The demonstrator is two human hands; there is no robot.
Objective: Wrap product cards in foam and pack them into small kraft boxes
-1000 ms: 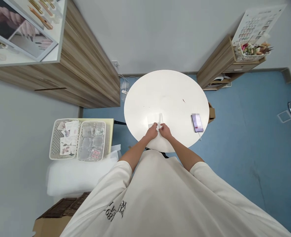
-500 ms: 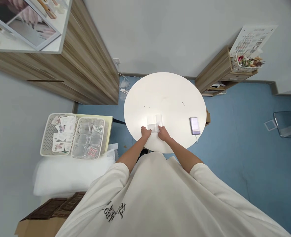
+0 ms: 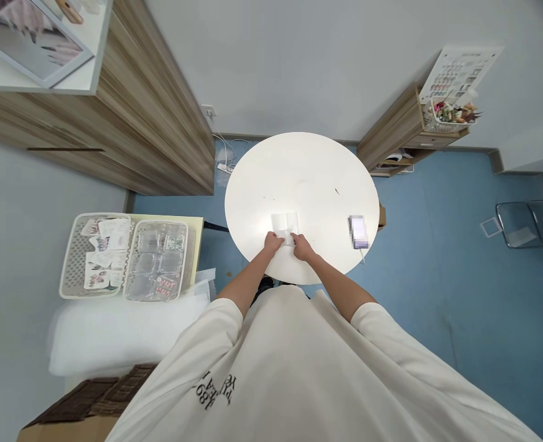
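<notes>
On the round white table (image 3: 299,172) lies a thin, whitish sheet (image 3: 279,221) with fold lines; its material is hard to make out. My left hand (image 3: 272,243) grips the sheet's near left edge, thumb toward the middle. At the near right edge, my right hand (image 3: 302,248) has its fingers curled, with the thumb and a finger on the sheet. The undersides of both hands are hidden. A pixelated phone-like device (image 3: 359,232) with a cable rests to the right.
Left of me, two white baskets (image 3: 71,264) hold printed cards and clear plastic boxes (image 3: 161,264) on a yellowish surface. A white roll (image 3: 115,334) and a cardboard box (image 3: 69,423) sit nearer. Wooden cabinets stand at back left and right; a chair (image 3: 529,224) stands far right.
My left hand has moved right, from beside the sheet onto its near edge. My right hand stays at the right edge. The whole view has shifted slightly.
</notes>
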